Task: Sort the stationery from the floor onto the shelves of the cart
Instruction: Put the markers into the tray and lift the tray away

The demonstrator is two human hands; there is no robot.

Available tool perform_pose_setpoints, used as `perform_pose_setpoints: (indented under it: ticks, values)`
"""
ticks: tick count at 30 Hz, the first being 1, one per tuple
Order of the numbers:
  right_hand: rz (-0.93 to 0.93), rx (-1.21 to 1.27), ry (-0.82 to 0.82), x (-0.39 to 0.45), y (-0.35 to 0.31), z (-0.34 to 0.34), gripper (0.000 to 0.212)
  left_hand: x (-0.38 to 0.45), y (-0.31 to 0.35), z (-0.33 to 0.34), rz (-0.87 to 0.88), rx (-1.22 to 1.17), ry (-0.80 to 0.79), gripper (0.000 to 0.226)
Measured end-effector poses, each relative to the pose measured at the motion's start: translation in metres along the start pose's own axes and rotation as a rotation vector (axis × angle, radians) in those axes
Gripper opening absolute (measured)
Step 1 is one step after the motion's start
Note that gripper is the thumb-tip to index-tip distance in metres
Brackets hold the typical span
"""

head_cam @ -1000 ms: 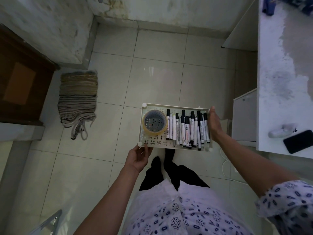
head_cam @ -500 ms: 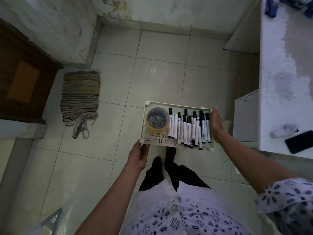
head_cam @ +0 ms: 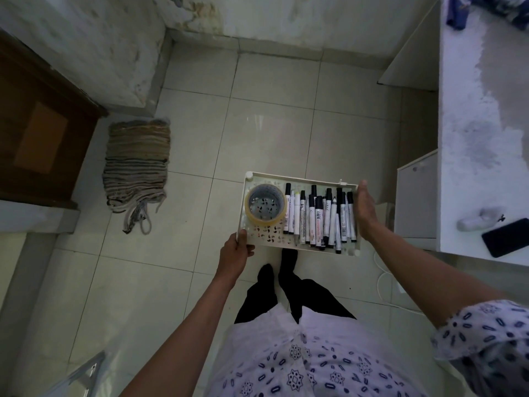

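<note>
Tray [head_cam: 299,178] drifted right — left hand [head_cam: 235,252] grips corner, right hand [head_cam: 364,209] flat; rug [head_cam: 136,170] nearby.

Your left hand [head_cam: 234,255], lower centre of frame: fingers curled under near-left corner of tray [head_cam: 300,247], thumb on top of rim, gripping. Left forearm bare, running up from bottom centre. Your right hand [head_cam: 364,212], right of centre: palm flat against tray's right edge, fingers straight and together, pointing toward top of frame. Right forearm bare, slanting in from lower right, patterned sleeve at elbow.
</note>
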State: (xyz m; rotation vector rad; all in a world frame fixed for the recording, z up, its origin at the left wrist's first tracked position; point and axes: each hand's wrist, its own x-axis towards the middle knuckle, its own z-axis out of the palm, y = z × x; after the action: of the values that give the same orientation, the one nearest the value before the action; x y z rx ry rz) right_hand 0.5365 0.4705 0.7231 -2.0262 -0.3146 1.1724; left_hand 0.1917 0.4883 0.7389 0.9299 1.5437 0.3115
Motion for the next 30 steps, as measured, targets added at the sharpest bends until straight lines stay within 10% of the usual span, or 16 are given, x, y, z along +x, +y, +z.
perform_pose_setpoints:
  ticks: [6, 30]
  values:
    - [0.009, 0.014, -0.001, -0.002, 0.0, 0.001, 0.084, 0.007, -0.007, -0.011, -0.077, -0.261, -0.113, 0.041]
    - [-0.033, -0.107, 0.025, 0.018, -0.001, 0.005, 0.039, 0.028, 0.007, 0.0, -0.117, 0.401, 0.064, 0.051]
